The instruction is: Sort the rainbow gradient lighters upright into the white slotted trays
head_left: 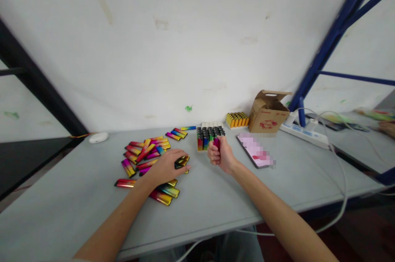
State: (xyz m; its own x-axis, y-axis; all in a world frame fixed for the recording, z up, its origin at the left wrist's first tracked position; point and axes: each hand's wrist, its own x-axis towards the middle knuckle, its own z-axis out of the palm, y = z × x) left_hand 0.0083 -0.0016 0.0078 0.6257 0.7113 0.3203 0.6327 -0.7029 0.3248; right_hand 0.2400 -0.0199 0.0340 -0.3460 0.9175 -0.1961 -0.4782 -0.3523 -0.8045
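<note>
Shiny gradient-coloured pieces that look like lighters (145, 151) lie in a loose pile on the left of the table. My left hand (168, 166) is at the pile's right side, its fingers curled round a few gold-ended lighters (182, 162); the exact number is hidden. My right hand (221, 155) is closed in a fist around a purple lighter (216, 142), whose upper end shows above the fingers. Just behind that fist stands a block of upright lighters (206, 140) with black tops, packed in rows. The fist hides part of its right side.
A white tray (212, 124) and a block of yellow cylinders (237, 120) stand by the wall. Right of them are an open cardboard box (268, 117), a phone (254, 150) and a power strip (305, 133) with cables. A white oval device (98, 137) lies far left.
</note>
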